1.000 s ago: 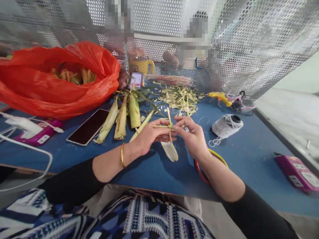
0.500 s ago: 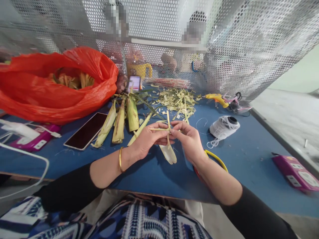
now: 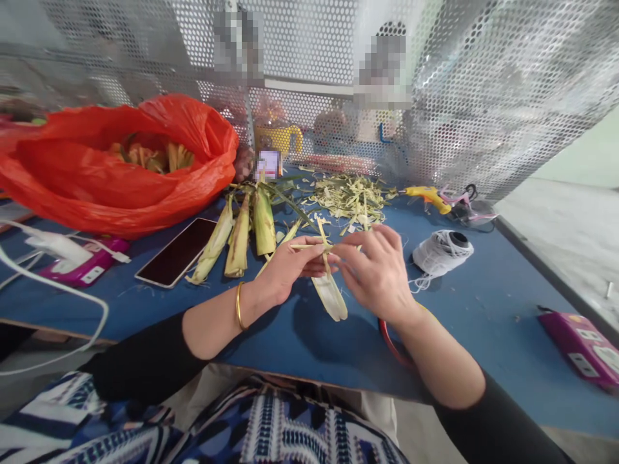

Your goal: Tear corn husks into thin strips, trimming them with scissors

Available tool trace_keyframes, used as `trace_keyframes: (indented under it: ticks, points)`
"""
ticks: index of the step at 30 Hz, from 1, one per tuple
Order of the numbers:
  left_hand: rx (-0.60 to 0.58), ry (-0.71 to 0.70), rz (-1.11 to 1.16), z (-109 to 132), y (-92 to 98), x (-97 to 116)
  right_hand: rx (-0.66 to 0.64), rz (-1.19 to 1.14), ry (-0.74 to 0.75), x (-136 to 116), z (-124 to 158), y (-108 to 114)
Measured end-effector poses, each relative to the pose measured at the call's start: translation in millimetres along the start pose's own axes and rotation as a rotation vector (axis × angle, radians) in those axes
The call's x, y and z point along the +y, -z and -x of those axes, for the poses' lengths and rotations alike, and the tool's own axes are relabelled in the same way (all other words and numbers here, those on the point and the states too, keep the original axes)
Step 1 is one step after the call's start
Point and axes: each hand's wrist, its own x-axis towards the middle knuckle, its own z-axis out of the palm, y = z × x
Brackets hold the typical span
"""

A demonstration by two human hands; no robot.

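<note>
My left hand (image 3: 290, 267), with a gold bangle at the wrist, pinches pale green husk strips (image 3: 321, 227) that cross at its fingertips. Below the crossing hangs a broader, whitish piece of husk (image 3: 331, 299), curved like a shallow scoop. My right hand (image 3: 380, 274) is closed at the same crossing from the right, its thumb and fingertips on a strip; the exact grip is partly hidden. Behind my left hand lie several husk-wrapped stalks (image 3: 264, 222). Under my right forearm shows a red and yellow handle or ring (image 3: 389, 340), mostly covered.
A red plastic bag (image 3: 120, 200) with husk pieces stands left, near a phone (image 3: 176, 251) and a purple power strip (image 3: 99, 261). Husk shavings (image 3: 351, 200) lie behind. White thread (image 3: 442, 251), a yellow glue gun (image 3: 428, 197) and another power strip (image 3: 583, 348) are right. A perforated metal screen (image 3: 309, 48) closes the back.
My right hand has turned palm-down and its knuckles have risen, with its fingertips still at the crossing. My left hand keeps its pinch. The whole view has shifted slightly.
</note>
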Motion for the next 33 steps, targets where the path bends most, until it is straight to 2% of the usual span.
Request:
trace_keyframes:
  ticks: [3, 6, 8, 11, 14, 16, 18, 23, 28, 33]
  points:
    - [0.004, -0.024, 0.006, -1, 1.6, -3, -0.089, 0.100, 0.192, -1, 0, 0]
    - [-0.026, -0.030, -0.005, -1, -0.1, -6, -0.072, 0.067, 0.201, -4, 2, -6]
    - [-0.043, -0.019, -0.034, 1, -2.2, -5, -0.013, -0.048, 0.078, -5, 3, -10]
    - [-0.056, 0.023, -0.105, 3, -4.4, -2, 0.052, -0.321, -0.302, -5, 5, -14]
    - [-0.099, 0.067, -0.190, 4, -3.6, 0, -0.039, -0.635, -0.663, -3, 6, -18]
    - [-0.126, 0.085, -0.229, 3, -2.0, 1, -0.130, -0.796, -0.778, -2, 6, -18]
    - [-0.127, 0.065, -0.255, 1, -0.3, 0, -0.163, -0.833, -0.790, -3, 4, -17]
    - [-0.055, -0.058, -0.316, -3, 3.4, -2, -0.073, -0.681, -0.737, -7, 1, -14]
    - [-0.152, 0.002, -0.135, -1, 2.9, -5, 0.035, -0.887, -0.846, -6, 1, -20]
    - [-0.091, 0.008, 0.031, 0, -2.5, -11, 0.129, -0.985, -0.891, -9, 0, -22]
